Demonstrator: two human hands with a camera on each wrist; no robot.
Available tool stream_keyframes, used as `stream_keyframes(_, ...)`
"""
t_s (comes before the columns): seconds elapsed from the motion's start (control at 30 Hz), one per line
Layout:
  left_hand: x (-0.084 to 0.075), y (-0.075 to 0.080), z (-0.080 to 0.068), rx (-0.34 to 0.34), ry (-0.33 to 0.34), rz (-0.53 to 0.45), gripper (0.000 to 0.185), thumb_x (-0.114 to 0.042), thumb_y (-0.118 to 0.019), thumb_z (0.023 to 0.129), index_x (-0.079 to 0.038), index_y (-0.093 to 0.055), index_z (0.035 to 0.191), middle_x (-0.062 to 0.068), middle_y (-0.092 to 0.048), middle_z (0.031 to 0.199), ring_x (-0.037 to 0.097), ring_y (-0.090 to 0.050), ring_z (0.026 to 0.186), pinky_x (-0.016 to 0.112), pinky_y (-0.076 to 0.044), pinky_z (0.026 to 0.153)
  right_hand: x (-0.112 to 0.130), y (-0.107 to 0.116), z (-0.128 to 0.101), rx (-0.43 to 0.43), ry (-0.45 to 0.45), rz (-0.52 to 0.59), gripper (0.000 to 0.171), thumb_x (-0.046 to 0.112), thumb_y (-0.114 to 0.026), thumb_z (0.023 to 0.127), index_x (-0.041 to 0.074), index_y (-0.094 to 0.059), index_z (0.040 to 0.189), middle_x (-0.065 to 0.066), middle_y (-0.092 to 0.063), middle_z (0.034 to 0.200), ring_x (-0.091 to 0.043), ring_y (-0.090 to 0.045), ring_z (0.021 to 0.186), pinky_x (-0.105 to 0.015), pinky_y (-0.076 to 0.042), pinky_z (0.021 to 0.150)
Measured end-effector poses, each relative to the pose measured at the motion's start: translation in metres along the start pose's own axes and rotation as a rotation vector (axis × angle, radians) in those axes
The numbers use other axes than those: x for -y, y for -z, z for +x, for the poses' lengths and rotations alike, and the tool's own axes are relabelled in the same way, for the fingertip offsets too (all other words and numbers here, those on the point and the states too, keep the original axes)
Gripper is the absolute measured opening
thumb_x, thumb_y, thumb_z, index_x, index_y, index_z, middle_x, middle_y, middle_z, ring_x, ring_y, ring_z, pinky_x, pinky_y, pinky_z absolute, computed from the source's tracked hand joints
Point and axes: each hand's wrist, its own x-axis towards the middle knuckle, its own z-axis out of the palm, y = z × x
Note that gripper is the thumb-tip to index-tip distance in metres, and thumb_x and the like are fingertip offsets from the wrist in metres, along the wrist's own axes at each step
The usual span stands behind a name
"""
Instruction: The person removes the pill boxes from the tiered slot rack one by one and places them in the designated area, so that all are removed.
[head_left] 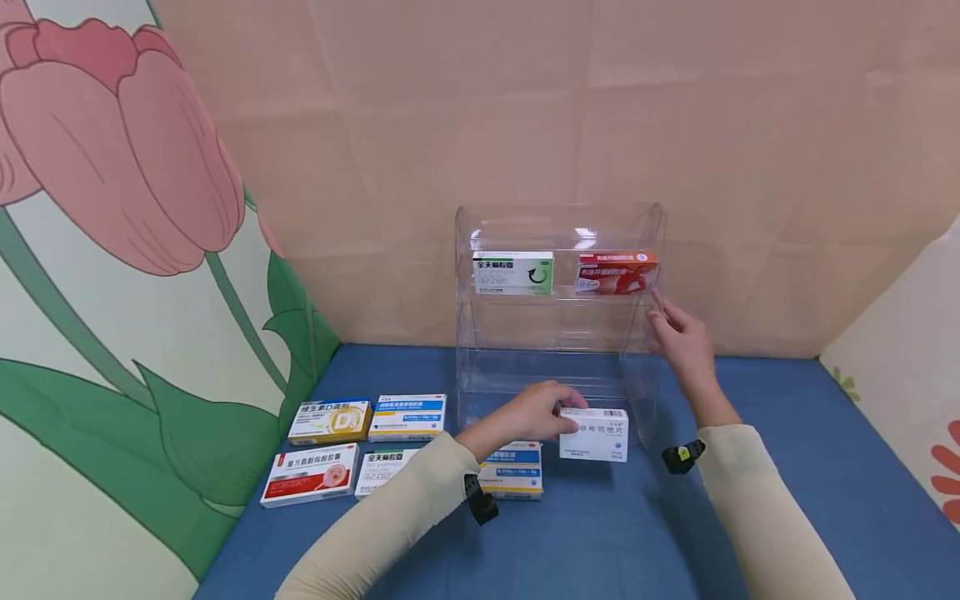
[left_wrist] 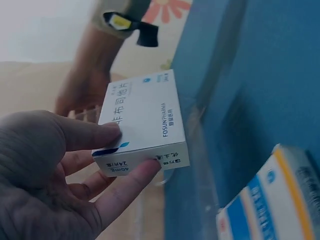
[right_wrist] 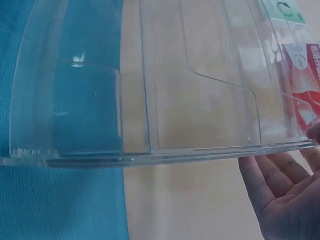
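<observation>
My left hand (head_left: 536, 410) holds a white medicine box (head_left: 594, 435) by its left end, thumb on the printed face and fingers at its edge and behind. The left wrist view shows this white box (left_wrist: 142, 112) tilted in the grip. A clear acrylic display rack (head_left: 551, 362) stands in front of the back wall, and the white box is before its lowest tier. At the rack's right side panel, my right hand (head_left: 681, 343) grips the edge, just below a red medicine box (head_left: 617, 273) on the top tier. A white-and-green box (head_left: 513, 273) stands on that tier's left.
Left of the rack on the blue tabletop (head_left: 757, 517) lie a yellow vitamin D box (head_left: 330, 422), a blue-and-white box (head_left: 407, 417), a red-and-white box (head_left: 311, 475) and a second white-and-green box (head_left: 384, 468). Another blue-and-white box (head_left: 513, 473) is partly behind the left sleeve.
</observation>
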Motion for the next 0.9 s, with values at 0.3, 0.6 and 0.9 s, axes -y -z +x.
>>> stream_keyframes(0.3, 0.009, -0.029, 0.006, 0.064, 0.071, -0.192, 0.030, -0.007, -0.071, 0.094, -0.009, -0.068, 0.124, 0.000, -0.060, 0.102, 0.009, -0.065, 0.079, 0.028, -0.059, 0.064, -0.002, 0.000, -0.002, -0.002, -0.039, -0.020, 0.054, 0.051, -0.051, 0.102, 0.039, -0.039, 0.154, -0.009, -0.042, 0.158, -0.035, -0.054, 0.132, -0.028, -0.055, 0.087)
stream_keyframes(0.6, 0.013, -0.041, 0.006, 0.103, 0.141, -0.266, 0.029, -0.011, -0.070, 0.096, -0.012, -0.068, 0.125, 0.001, -0.059, 0.106, 0.013, -0.064, 0.083, 0.036, -0.061, 0.072, -0.004, 0.000, -0.002, -0.005, -0.045, -0.030, 0.055, 0.053, -0.050, 0.102, 0.038, -0.039, 0.154, -0.008, -0.043, 0.158, -0.034, -0.055, 0.132, -0.034, -0.054, 0.091)
stream_keyframes(0.9, 0.018, -0.047, 0.008, 0.180, 0.177, -0.338, 0.028, -0.007, -0.068, 0.096, -0.007, -0.068, 0.124, 0.003, -0.059, 0.100, 0.015, -0.064, 0.086, 0.037, -0.061, 0.073, 0.001, 0.001, -0.003, 0.007, -0.035, -0.027, 0.057, 0.052, -0.050, 0.102, 0.035, -0.038, 0.155, -0.009, -0.040, 0.159, -0.035, -0.053, 0.135, -0.029, -0.054, 0.086)
